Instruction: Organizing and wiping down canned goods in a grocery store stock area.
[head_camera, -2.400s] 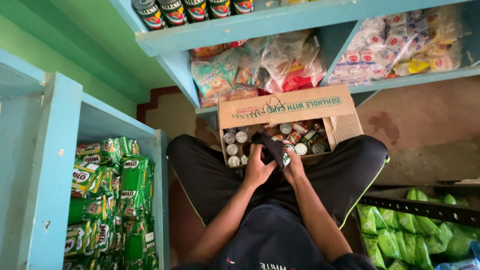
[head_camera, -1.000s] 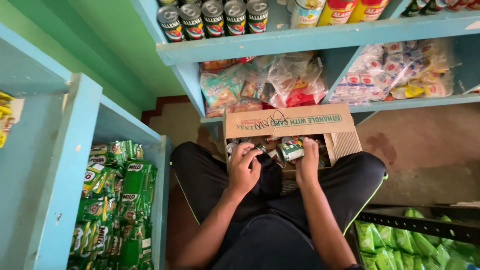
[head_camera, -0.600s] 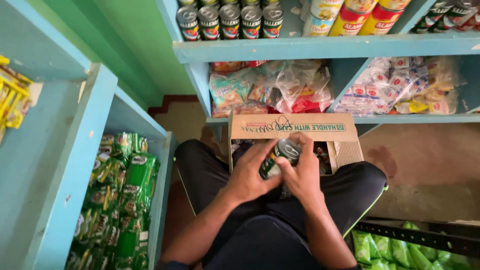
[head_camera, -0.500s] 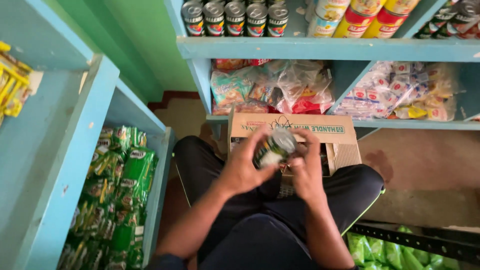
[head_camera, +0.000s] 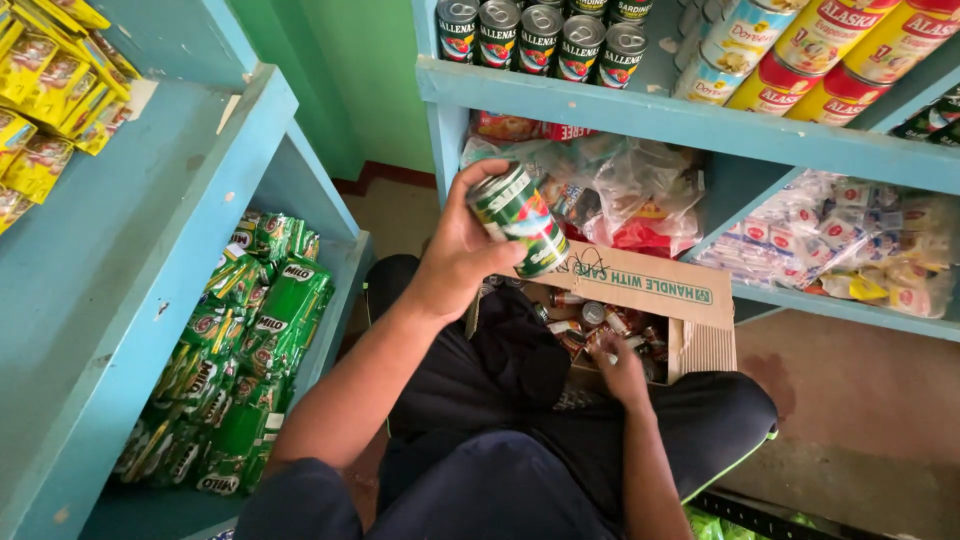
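Lifted since half a second ago, the left hand (head_camera: 455, 255) now wraps its grip around a green-labelled can (head_camera: 518, 219) above the cardboard box (head_camera: 640, 300), while the right hand (head_camera: 622, 368) has dropped inside the box, fingers curled among small cans, grip unclear.

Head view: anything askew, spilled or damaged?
Nothing spilled or damaged stands out. The left hand holds a green-labelled tin can tilted, not upright. The right hand reaches into the open brown cardboard box of loosely jumbled cans. The green sachets on the lower blue shelf lie in an uneven heap.
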